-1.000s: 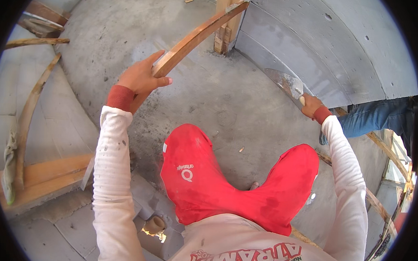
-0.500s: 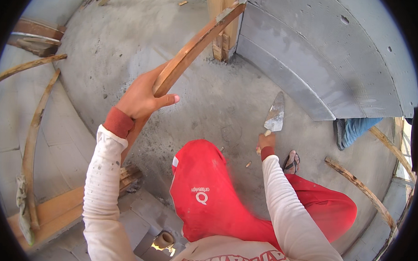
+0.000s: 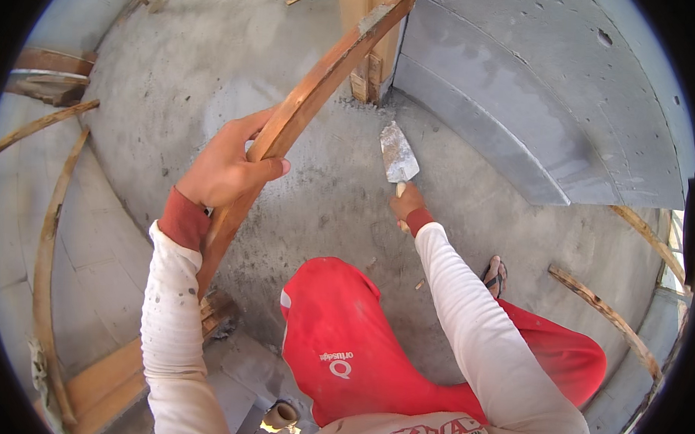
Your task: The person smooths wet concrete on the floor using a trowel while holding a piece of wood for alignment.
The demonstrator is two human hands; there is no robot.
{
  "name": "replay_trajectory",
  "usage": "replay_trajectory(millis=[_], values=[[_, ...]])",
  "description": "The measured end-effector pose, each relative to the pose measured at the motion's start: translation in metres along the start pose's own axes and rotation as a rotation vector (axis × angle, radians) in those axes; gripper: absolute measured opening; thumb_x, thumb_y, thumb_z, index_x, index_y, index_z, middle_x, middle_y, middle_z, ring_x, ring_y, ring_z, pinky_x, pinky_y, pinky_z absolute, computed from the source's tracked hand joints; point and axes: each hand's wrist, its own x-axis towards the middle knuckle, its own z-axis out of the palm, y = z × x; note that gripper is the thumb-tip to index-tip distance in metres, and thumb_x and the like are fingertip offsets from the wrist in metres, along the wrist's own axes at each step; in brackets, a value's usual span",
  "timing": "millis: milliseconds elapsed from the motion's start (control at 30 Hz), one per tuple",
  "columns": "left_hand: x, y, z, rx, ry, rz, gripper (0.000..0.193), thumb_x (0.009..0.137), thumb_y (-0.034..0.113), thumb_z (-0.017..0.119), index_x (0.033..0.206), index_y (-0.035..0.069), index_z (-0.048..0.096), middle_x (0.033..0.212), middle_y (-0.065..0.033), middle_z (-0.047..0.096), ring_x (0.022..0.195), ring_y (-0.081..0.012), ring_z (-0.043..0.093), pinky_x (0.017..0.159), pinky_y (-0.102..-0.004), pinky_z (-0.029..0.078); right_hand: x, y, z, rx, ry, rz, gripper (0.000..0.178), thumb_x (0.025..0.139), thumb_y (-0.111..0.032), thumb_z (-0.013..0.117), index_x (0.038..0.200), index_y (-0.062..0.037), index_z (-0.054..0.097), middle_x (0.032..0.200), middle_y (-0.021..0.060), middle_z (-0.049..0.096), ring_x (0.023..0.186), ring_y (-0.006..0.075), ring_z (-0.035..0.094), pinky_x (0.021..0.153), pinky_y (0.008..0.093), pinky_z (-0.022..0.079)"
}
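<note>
Where I stand is a building site — bare grey floor (image 3: 328, 216), an unpainted wall (image 3: 512, 108) along its edge, rough timber (image 3: 608, 312), a stained trowel (image 3: 398, 154).

Can't see the lower end of the wooden beam (image 3: 301, 112), tucked behind the left sleeve (image 3: 174, 310). Barely getting any trowel handle (image 3: 400, 189) right of the beam, mostly buried in the right hand (image 3: 408, 204). Missing the top of the post (image 3: 384, 57) behind the beam, chopped by the frame.

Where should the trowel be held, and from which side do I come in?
Probably by the trowel's pale handle, where the right hand grips it, coming from the wearer's side: the broad, smeared blade points away from the body, leaving the handle end nearest.
</note>
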Motion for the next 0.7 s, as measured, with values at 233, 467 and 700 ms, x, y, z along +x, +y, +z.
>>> replay_trajectory(millis=[233, 467, 700], values=[[-0.006, -0.014, -0.001, -0.021, 0.048, 0.11, 0.07, 0.081, 0.012, 0.072, 0.147, 0.004, 0.052, 0.117, -0.014, 0.068, 0.103, -0.0228, 0.061, 0.096, -0.0367, 0.049, -0.01, 0.019, 0.008, -0.384, 0.102, -0.221, 0.046, 0.087, -0.02, 0.068, 0.125, -0.0012, 0.05, 0.108, 0.0275, 0.069, 0.077, 0.0387, 0.071, 0.064, 0.0483, 0.057], [0.005, -0.011, 0.001, -0.023, -0.021, 0.087, 0.071, 0.081, 0.012, 0.071, 0.148, -0.001, 0.05, 0.108, -0.0096, 0.065, 0.095, -0.0194, 0.061, 0.09, -0.0353, 0.05, 0.042, 0.003, -0.053, -0.643, 0.325, -0.178, 0.043, 0.089, -0.016, 0.065, 0.125, -0.0006, 0.046, 0.109, 0.0305, 0.07, 0.103, 0.048, 0.068, 0.092, 0.0522, 0.054], [-0.004, -0.02, -0.002, -0.001, 0.054, 0.15, 0.073, 0.079, 0.017, 0.071, 0.149, 0.005, 0.051, 0.107, -0.0165, 0.069, 0.095, -0.0266, 0.063, 0.092, -0.0388, 0.05, -0.022, 0.001, -0.055, -0.703, 0.146, -0.218, 0.044, 0.09, -0.017, 0.065, 0.125, -0.0024, 0.044, 0.106, 0.031, 0.07, 0.1, 0.0478, 0.069, 0.088, 0.0549, 0.054]])
